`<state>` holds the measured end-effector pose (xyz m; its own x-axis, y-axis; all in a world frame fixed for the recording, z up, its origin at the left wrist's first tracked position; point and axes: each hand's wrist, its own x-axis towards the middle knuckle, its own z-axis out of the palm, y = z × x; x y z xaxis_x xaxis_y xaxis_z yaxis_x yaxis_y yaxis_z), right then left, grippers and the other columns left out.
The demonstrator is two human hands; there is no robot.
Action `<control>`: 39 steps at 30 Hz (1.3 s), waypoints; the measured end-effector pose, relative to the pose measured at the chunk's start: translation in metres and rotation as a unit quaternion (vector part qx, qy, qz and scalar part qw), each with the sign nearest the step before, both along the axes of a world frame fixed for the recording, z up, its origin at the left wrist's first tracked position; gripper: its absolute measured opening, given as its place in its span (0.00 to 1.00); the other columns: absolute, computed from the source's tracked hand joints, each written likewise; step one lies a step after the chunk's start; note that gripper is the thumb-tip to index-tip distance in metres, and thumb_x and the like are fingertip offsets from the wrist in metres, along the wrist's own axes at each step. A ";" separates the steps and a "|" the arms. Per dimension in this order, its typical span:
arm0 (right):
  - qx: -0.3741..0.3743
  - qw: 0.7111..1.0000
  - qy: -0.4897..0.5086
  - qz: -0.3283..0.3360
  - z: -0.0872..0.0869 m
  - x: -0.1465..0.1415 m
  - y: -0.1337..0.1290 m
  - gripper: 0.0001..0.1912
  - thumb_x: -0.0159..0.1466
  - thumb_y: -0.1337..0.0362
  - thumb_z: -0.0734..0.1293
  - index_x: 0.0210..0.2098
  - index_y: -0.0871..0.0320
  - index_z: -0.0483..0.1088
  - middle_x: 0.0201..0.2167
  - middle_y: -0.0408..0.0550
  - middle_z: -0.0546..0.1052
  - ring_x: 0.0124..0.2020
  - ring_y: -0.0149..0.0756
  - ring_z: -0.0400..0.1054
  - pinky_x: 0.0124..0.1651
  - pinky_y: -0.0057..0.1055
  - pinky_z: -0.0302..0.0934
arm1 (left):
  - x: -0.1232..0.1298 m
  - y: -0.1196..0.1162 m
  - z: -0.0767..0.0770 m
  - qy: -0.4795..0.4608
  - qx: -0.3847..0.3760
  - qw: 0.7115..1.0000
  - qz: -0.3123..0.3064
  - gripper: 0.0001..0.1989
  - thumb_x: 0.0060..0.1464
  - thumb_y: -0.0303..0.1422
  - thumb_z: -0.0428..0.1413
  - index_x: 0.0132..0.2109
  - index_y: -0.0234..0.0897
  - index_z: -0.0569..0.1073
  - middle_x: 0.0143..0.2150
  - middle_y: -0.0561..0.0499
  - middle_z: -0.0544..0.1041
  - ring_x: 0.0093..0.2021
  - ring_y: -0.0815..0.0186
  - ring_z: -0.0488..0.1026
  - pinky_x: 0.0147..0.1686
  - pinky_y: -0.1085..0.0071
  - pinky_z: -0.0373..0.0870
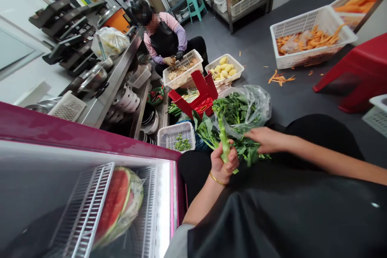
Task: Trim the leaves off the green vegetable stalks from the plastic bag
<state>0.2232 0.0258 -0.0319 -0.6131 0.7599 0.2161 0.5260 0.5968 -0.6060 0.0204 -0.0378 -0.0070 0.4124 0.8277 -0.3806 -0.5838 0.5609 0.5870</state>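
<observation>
My left hand (223, 164) is closed around a thick, pale-green vegetable stalk (223, 132), held upright with its leafy top away from me. Just to the right, my right hand (267, 140) has its fingers bent together over dark-green leaves (250, 154); hand and leaves are slightly blurred. Beyond both hands, an open clear plastic bag (260, 102) holds a heap of leafy green stalks (237, 109). A white basket (160, 139) at the left contains small green pieces (182, 143).
A co-worker (169, 36) sits ahead, hands over a basket (198, 64). Potatoes (223, 68) fill another basket. Carrot peelings (314, 40) lie in a crate at right, near a red stool (363, 68). A fridge with cut watermelon (116, 197) stands at left; an upturned red stool (207, 88) is ahead.
</observation>
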 end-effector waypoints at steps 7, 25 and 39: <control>-0.174 0.941 0.268 -0.108 0.075 -0.033 0.025 0.18 0.61 0.51 0.62 0.26 0.59 0.68 0.20 0.45 0.73 0.23 0.33 0.67 0.30 0.30 0.61 | 0.008 -0.001 0.004 0.032 -0.008 0.999 -0.009 0.20 0.51 0.50 0.56 0.39 0.36 0.69 0.18 0.58 0.60 0.10 0.79 0.50 0.10 0.78 0.39; 0.080 0.990 0.114 0.005 0.051 -0.047 -0.011 0.18 0.62 0.55 0.61 0.19 0.56 0.61 0.19 0.44 0.66 0.22 0.30 0.56 0.28 0.30 0.48 | 0.008 0.005 0.001 0.125 0.059 0.979 0.149 0.20 0.45 0.43 0.63 0.32 0.38 0.60 0.20 0.59 0.67 0.12 0.76 0.60 0.11 0.79 0.49; 0.197 0.962 0.179 -0.062 0.035 -0.037 -0.003 0.12 0.63 0.60 0.64 0.25 0.57 0.66 0.23 0.46 0.70 0.25 0.31 0.62 0.30 0.29 0.55 | 0.002 0.004 -0.004 0.148 0.050 0.982 0.102 0.16 0.48 0.42 0.62 0.35 0.34 0.70 0.24 0.52 0.72 0.17 0.75 0.63 0.13 0.80 0.51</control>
